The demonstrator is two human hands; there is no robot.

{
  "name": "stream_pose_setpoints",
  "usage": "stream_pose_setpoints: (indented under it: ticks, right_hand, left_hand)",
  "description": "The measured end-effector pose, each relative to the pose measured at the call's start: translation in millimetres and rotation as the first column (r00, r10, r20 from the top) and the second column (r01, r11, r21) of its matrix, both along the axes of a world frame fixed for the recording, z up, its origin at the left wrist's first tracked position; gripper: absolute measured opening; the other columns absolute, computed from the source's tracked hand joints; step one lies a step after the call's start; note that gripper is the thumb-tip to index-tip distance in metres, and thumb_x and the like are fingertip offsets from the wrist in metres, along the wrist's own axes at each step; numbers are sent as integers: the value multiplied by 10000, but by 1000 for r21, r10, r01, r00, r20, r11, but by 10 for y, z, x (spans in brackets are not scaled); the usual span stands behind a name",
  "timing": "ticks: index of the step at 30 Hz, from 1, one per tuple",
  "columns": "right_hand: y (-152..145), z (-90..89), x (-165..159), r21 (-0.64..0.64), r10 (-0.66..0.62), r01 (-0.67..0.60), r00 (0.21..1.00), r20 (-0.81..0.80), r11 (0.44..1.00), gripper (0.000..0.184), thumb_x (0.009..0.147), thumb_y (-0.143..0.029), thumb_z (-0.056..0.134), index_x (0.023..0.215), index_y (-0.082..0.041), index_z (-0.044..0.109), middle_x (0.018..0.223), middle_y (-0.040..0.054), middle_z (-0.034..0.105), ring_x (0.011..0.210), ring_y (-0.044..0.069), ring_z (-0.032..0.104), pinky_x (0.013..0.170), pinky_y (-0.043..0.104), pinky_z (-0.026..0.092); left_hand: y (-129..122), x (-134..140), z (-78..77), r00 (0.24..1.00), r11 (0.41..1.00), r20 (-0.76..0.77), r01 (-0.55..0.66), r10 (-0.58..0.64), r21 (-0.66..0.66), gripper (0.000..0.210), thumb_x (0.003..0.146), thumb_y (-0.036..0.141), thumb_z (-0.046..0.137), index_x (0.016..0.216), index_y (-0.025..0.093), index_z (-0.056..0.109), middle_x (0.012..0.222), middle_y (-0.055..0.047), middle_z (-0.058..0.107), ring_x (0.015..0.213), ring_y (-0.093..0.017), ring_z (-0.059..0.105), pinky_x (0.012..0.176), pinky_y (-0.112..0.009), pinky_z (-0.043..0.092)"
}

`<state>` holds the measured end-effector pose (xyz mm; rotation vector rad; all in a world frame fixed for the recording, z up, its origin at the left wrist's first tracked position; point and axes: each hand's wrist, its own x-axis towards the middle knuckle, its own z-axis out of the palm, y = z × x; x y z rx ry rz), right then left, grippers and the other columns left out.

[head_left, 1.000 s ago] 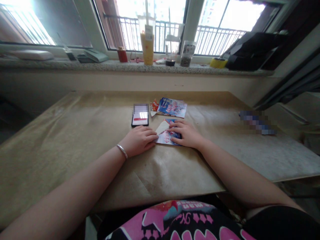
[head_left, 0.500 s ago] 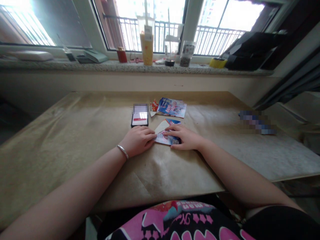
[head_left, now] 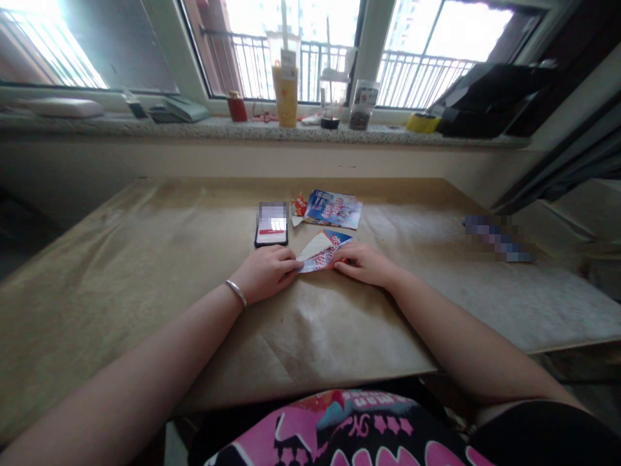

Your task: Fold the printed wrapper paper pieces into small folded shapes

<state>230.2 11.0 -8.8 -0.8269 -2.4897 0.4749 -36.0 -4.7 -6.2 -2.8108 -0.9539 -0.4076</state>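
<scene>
A printed paper flyer [head_left: 322,253], blue and white with pink lettering, lies partly folded on the table between my hands. Its upper left part is turned over and shows the pale back. My left hand [head_left: 269,270], with a silver bangle at the wrist, has its fingers closed at the flyer's left point. At the lower right edge, the curled fingers of my right hand [head_left: 363,262] grip the paper, where an edge looks lifted and bent over. My fingertips hide part of that edge.
A phone [head_left: 272,236] lies just beyond my left hand. Behind the flyer are a stack of similar flyers [head_left: 334,209] and a small folded red paper piece [head_left: 299,207]. A blurred bluish item [head_left: 499,239] lies far right. Cups [head_left: 286,97] and jars line the windowsill.
My right hand has gone from lying spread over the flyer to gripping its lower right edge, which now bends upward and inward. My left hand stays nearly in place.
</scene>
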Motion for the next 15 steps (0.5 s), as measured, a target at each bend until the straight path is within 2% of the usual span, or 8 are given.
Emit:
stream_pose_setpoints:
  ticks: [5, 11, 15]
  right_hand:
    - [21, -37, 50, -119, -110, 109, 994, 2, 987, 222, 858, -285, 501, 793, -156, 669, 755, 51, 675, 672, 142, 568, 634, 253, 416]
    - [29, 9, 120, -244, -147, 153, 988, 42, 958, 286, 855, -317, 459, 670, -153, 603, 614, 3, 569, 587, 113, 479, 565, 229, 348]
    - [31, 46, 160, -293, -238, 266, 963, 130, 918, 352, 866, -383, 433, 639, -159, 582, 560, -18, 511, 541, 104, 435, 513, 224, 299]
  left_hand:
    - [3, -22, 2, 999, 997, -28, 27, -29, -75, 318, 899, 291, 457, 1161, 204, 615, 1068, -80, 608, 950, -206, 533, 839, -348, 476]
    - [3, -8, -16, 997, 990, -31, 70, -74, -121, 369, 915, 311, 442, 1249, 205, 555, 1162, -91, 590, 1039, -223, 504, 922, -390, 452]
    - [-9, 16, -10, 994, 985, -33, 99, -104, -142, 406, 915, 324, 452, 1291, 185, 517, 1238, -90, 573, 1107, -228, 485, 974, -390, 429]
